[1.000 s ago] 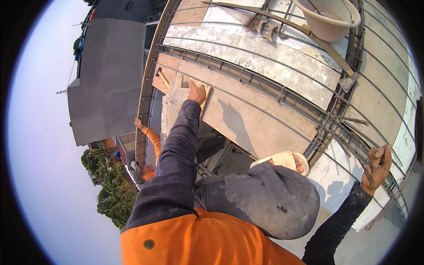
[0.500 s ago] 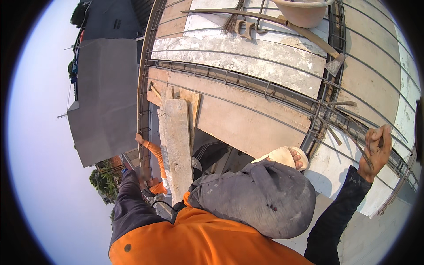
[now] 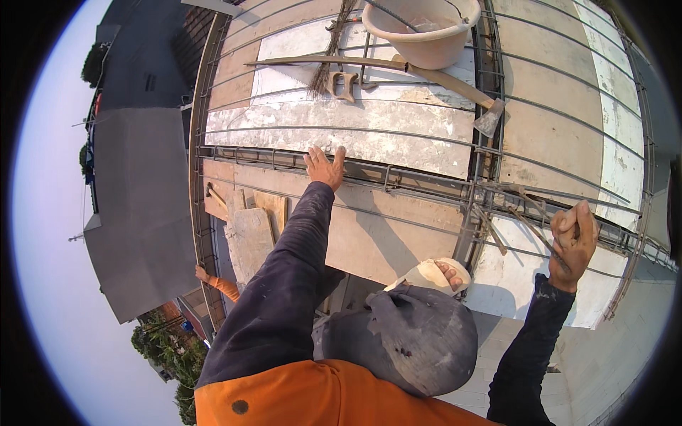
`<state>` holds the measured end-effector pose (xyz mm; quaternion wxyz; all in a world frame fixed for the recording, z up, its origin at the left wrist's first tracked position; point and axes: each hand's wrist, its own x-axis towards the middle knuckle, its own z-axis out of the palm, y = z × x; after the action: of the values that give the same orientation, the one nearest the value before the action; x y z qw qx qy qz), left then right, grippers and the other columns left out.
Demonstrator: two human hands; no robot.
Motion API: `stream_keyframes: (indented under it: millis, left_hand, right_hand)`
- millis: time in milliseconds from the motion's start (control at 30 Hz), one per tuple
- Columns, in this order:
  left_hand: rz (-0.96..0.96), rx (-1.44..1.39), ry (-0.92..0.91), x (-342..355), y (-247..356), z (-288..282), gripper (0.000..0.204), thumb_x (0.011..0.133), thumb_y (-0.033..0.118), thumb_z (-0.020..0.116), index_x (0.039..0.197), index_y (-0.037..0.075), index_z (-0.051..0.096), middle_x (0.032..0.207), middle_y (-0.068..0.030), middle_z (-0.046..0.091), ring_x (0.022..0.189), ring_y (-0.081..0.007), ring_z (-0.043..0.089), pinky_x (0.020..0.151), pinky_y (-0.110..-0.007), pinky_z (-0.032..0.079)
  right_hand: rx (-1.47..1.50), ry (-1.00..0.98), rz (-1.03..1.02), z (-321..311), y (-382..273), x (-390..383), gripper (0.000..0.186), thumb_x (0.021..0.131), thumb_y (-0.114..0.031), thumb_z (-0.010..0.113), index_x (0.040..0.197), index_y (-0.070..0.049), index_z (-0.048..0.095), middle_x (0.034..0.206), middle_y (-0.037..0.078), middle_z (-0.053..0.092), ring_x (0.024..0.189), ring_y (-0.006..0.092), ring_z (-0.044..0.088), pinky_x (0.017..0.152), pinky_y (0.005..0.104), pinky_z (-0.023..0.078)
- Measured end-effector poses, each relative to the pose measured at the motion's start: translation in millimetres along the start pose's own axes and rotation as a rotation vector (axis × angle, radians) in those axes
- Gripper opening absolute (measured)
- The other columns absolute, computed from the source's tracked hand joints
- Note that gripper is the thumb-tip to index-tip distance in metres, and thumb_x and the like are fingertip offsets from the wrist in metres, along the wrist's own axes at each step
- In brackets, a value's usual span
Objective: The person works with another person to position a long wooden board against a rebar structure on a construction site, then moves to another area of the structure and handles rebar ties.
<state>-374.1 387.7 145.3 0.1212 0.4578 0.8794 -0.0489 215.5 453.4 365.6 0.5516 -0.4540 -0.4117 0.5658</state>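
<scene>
My left hand [image 3: 325, 168] is stretched forward with its fingers spread, holding nothing. It is at the rebar cage [image 3: 389, 175] beside a pale, plaster-stained board [image 3: 334, 135]; whether it presses on them I cannot tell. On the right, my right hand [image 3: 574, 241] is closed around a thin, rusty metal rod [image 3: 529, 226] that points toward the rebar crossing. Its far end lies among other bars, so its full shape is unclear. My foot in a pale shoe [image 3: 430, 275] rests at the edge of a brown panel [image 3: 398, 231].
A hatchet [image 3: 455, 89], a handsaw [image 3: 342, 85], a twig broom [image 3: 330, 53] and a whitish tub [image 3: 426, 35] lie ahead. A hammer [image 3: 217, 197] and loose planks [image 3: 250, 241] are at left. Another person's orange sleeve [image 3: 224, 287] shows by the roof edge. An opening gapes below the panel.
My left arm has swung from the lower left up and forward over the planks to the rebar cage. The view has shifted. My right hand keeps its grip.
</scene>
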Motion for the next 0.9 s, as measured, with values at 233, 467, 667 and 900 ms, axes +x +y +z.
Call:
stream_keyframes:
  millis: [233,467,667,900]
  left_hand:
    - [-0.271,-0.153,-0.013,-9.8,92.0,-24.8,0.107,0.086,0.075,0.055,0.162,0.012,0.015,0.167,-0.0246,0.002,0.156,-0.0398,-0.005,0.124,-0.054,0.003]
    - [-0.282,-0.157,-0.065,-9.5,81.2,-25.8,0.105,0.088,0.069,0.058,0.163,0.013,0.011,0.167,-0.0244,-0.003,0.154,-0.0415,-0.010,0.123,-0.057,0.000]
    - [-0.255,-0.154,-0.099,-9.1,84.4,-20.0,0.107,0.087,0.071,0.058,0.163,0.014,0.008,0.166,-0.0248,-0.005,0.154,-0.0429,-0.011,0.121,-0.060,0.000]
    - [-0.190,-0.136,-0.060,2.4,65.5,-6.9,0.111,0.084,0.083,0.053,0.163,0.017,0.012,0.166,-0.0275,0.001,0.154,-0.0467,-0.002,0.122,-0.057,0.007]
  right_hand:
    - [-0.292,0.046,-0.216,-14.0,11.9,-18.9,0.026,0.099,-0.005,0.058,0.125,0.001,0.057,0.095,0.009,0.045,0.078,0.0178,0.044,0.068,0.0327,0.043]
    - [-0.347,0.270,-0.052,-5.8,11.7,-32.5,0.017,0.100,-0.003,0.057,0.085,-0.001,0.048,0.074,-0.001,0.035,0.065,0.0086,0.033,0.066,0.0262,0.034]
    - [0.012,0.265,0.026,12.0,-12.8,-24.0,0.043,0.102,-0.027,0.049,0.064,-0.012,0.036,0.057,-0.003,0.029,0.057,0.0103,0.024,0.068,0.0308,0.029]
    - [0.113,0.096,0.183,21.8,-34.8,5.7,0.053,0.095,-0.049,0.058,0.062,-0.008,0.050,0.056,0.001,0.041,0.062,0.0193,0.035,0.069,0.0369,0.030]
